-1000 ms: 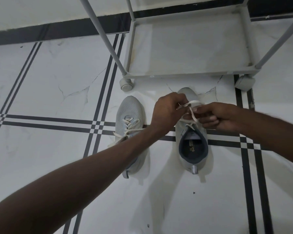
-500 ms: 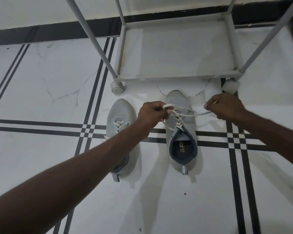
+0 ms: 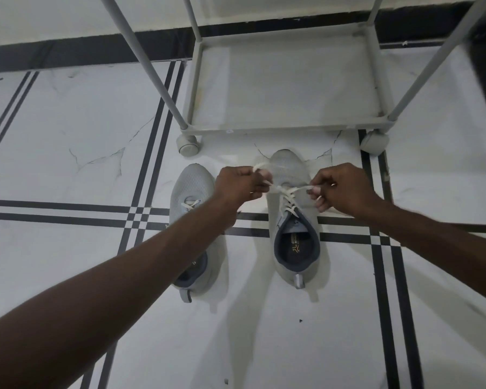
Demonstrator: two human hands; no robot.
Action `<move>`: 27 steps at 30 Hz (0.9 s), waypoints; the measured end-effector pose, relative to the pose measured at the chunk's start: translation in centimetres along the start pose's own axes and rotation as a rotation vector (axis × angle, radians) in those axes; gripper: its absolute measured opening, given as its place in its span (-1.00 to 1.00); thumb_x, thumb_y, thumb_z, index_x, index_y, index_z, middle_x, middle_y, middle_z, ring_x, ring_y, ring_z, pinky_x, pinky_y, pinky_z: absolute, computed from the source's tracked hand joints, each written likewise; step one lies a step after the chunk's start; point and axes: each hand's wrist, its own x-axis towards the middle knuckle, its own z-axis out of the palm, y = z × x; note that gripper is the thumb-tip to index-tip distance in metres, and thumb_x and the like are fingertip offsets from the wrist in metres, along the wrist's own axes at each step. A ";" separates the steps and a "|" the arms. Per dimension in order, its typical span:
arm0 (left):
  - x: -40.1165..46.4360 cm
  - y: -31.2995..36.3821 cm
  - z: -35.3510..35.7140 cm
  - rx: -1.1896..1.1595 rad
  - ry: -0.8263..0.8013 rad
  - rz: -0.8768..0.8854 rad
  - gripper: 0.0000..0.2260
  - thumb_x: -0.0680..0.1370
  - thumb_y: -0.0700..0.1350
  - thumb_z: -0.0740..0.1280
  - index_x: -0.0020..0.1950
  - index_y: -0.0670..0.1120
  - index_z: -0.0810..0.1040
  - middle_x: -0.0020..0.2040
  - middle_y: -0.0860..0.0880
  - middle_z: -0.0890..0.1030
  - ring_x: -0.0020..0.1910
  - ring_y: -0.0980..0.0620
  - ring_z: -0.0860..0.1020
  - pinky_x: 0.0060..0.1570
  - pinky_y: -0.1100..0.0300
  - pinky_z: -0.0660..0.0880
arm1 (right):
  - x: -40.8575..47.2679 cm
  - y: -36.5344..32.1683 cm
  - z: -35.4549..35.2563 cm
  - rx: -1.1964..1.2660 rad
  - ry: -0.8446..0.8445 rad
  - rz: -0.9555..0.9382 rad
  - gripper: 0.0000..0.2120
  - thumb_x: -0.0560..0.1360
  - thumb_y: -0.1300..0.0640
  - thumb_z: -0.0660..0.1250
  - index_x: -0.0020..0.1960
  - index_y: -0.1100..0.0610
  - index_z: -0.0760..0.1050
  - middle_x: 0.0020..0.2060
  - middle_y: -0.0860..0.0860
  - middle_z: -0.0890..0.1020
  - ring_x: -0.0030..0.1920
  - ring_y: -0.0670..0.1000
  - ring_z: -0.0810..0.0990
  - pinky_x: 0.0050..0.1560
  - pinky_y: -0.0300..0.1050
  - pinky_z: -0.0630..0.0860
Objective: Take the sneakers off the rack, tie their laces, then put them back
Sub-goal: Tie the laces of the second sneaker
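We see two grey sneakers on the tiled floor [image 3: 68,130], off the rack [image 3: 288,127]. Our left hand [image 3: 237,188] is pinched on one end of the white lace [image 3: 288,189], our right hand [image 3: 340,189] on the other, drawn taut between them over the right sneaker [image 3: 293,240]. The left sneaker [image 3: 190,186] lies just under our left forearm, the rack beyond both hands.
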 end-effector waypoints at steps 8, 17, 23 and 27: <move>0.3 -2.2 -4.0 0.294 0.185 -0.335 -0.62 0.53 -0.14 0.41 0.24 -0.33 0.47 -0.01 -0.24 0.60 -0.14 -0.14 0.62 -0.22 0.06 0.67 | -0.7 2.9 -1.8 -0.621 -0.025 0.073 -0.68 0.29 0.39 0.49 0.02 0.17 0.69 -0.13 0.06 0.73 -0.17 0.06 0.69 -0.21 -0.18 0.54; -1.2 -3.0 3.4 0.938 -0.094 0.332 -0.83 0.44 -0.06 0.48 0.02 -0.03 0.69 -0.06 -0.09 0.74 -0.05 -0.08 0.66 -0.11 0.15 0.50 | -1.5 1.1 2.1 -0.346 -0.082 -0.173 -0.83 0.40 0.26 0.50 -0.05 0.05 0.70 -0.21 -0.05 0.73 -0.30 -0.20 0.62 -0.21 -0.29 0.49; -0.4 -3.3 2.4 0.973 -0.076 0.376 -0.93 0.44 -0.11 0.50 -0.10 -0.01 0.68 -0.18 -0.04 0.73 -0.19 0.00 0.65 -0.21 0.17 0.49 | -1.8 1.9 1.5 -0.357 -0.059 -0.162 -0.88 0.37 0.31 0.50 -0.25 0.10 0.66 -0.45 -0.11 0.63 -0.39 -0.16 0.62 -0.21 -0.15 0.59; -0.5 -4.7 0.6 1.110 -0.153 0.507 -0.91 0.48 -0.18 0.44 -0.03 -0.06 0.65 -0.10 -0.06 0.66 -0.14 -0.07 0.61 -0.24 0.15 0.37 | -1.8 2.9 0.9 -0.369 -0.074 -0.103 -0.84 0.38 0.34 0.49 -0.29 0.13 0.63 -0.45 -0.10 0.61 -0.47 -0.19 0.57 -0.37 -0.40 0.44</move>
